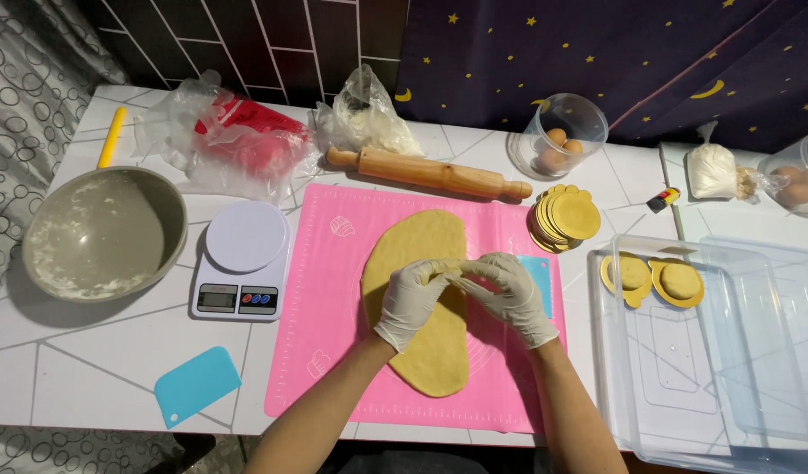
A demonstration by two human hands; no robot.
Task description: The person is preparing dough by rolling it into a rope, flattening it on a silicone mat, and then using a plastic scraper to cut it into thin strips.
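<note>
Gloved hands, left (410, 301) and right (509, 294), are meeting over yellow dough (421, 351) on a pink mat (325, 351), fingertips pinching a small piece between them. Shaping well likely calls for light, even pressure.

White gloves on left hand (410, 301) and right hand (512, 297); yellow dough (426, 351), pink mat (329, 333). Scale (243, 259) white, scraper (196, 384) light blue, bowl (171, 206) grey, curtain (597, 53) navy with yellow stars and moons.
</note>
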